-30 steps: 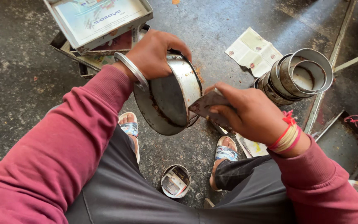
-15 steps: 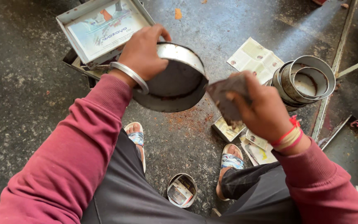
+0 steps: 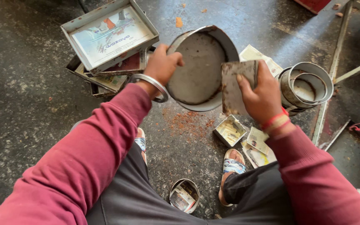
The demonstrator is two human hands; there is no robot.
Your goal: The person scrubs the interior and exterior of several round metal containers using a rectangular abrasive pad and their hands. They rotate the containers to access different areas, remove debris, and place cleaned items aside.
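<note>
While the left hand [image 3: 161, 64] is gripping the rim of the round metal tin [image 3: 198, 68], tilting it so its rusty inside faces the person above the floor [image 3: 30, 108], the right hand [image 3: 261, 93] is pinching a folded abrasive sheet [image 3: 235, 85] just right of the tin. To scrub well, I judge, the sheet should be pressing flat along the wall while the tin is being held steady. Reddish dust [image 3: 188, 123] is lying below; stacked rings [image 3: 307, 85] are sitting far right.
</note>
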